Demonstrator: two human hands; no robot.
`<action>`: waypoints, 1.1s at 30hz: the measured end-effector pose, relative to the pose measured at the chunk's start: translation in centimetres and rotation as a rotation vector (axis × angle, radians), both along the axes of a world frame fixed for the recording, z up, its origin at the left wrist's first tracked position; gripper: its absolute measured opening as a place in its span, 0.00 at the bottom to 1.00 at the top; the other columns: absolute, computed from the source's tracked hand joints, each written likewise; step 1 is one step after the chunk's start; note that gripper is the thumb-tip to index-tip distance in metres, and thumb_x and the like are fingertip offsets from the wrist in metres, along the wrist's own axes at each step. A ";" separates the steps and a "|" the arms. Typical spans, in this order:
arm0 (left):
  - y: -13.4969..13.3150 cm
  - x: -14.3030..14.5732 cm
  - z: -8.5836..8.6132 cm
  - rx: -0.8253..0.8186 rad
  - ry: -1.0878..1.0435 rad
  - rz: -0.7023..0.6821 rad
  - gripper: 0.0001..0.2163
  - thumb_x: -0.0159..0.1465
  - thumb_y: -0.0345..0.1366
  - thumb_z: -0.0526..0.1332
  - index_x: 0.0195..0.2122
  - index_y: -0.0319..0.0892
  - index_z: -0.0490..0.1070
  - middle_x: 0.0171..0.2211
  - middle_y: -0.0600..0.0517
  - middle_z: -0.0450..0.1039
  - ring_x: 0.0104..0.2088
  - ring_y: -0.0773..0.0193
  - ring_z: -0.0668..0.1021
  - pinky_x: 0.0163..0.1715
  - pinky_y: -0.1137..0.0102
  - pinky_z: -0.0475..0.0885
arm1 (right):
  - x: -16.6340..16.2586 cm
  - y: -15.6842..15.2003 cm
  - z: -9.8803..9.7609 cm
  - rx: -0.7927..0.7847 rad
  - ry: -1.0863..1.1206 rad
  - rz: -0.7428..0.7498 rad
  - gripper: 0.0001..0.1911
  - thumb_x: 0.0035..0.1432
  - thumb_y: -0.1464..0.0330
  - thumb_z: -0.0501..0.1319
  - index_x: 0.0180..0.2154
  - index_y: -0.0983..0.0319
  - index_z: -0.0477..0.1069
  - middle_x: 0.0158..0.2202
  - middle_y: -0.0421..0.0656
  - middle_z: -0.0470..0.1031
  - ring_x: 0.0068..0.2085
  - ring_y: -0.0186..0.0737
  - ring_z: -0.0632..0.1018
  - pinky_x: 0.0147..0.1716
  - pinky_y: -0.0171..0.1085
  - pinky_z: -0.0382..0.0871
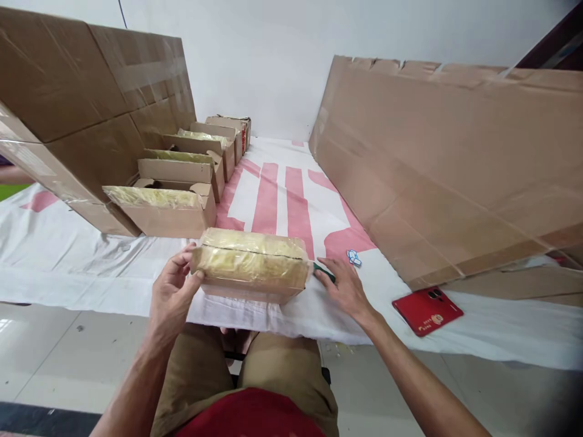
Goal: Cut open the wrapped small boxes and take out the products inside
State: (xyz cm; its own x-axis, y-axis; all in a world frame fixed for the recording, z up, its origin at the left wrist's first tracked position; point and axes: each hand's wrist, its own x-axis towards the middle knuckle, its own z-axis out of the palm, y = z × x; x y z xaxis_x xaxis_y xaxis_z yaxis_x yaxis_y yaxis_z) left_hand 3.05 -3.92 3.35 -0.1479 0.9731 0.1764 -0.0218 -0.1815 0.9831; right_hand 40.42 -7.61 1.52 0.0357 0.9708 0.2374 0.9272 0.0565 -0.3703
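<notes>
One brown box [252, 290], yellow-taped, dark-seamed
Left hand [172, 290] pinches one end; by the other, right hand [348, 291] holds a green tool [325, 273].

Beyond the wrapped box [249, 267], cloth [268, 194] lies open — boxes [168, 223] left, cardboard [455, 170] right.

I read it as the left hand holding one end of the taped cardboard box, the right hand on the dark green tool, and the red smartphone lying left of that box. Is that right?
Not quite: the red smartphone lies to the right of the taped cardboard box, as the head view shows. The rest stands.
</notes>
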 end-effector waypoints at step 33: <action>-1.5 -0.9 -1.3 0.135 0.020 -0.136 0.11 0.62 0.45 0.71 0.32 0.45 0.76 0.66 0.42 0.69 0.66 0.44 0.72 0.59 0.56 0.72 | -10.9 7.3 10.6 -0.129 -0.414 0.327 0.20 0.67 0.67 0.62 0.59 0.63 0.73 0.59 0.54 0.76 0.56 0.57 0.73 0.53 0.50 0.63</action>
